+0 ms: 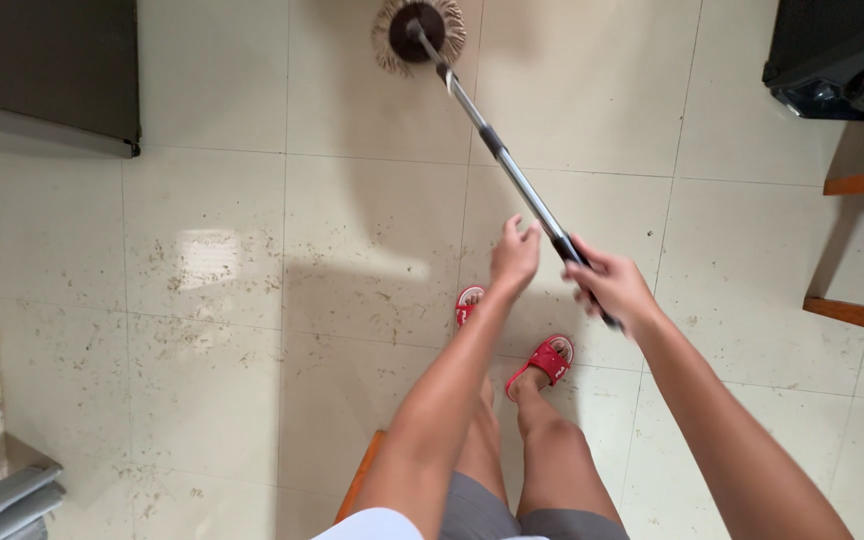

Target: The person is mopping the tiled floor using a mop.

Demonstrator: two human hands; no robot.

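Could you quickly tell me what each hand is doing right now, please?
Left hand: open, fingers loose beside the mop handle, not gripping it.
Right hand: closed in a grip on the mop handle.

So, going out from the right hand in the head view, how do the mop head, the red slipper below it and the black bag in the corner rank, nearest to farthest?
Measured from the right hand, which grips the mop handle:
1. Red slipper, just below and slightly left of the hand.
2. Black bag, up in the top right corner.
3. Mop head, at the top edge, up and to the left.
The bag and mop head are nearly level, so that order is loose.
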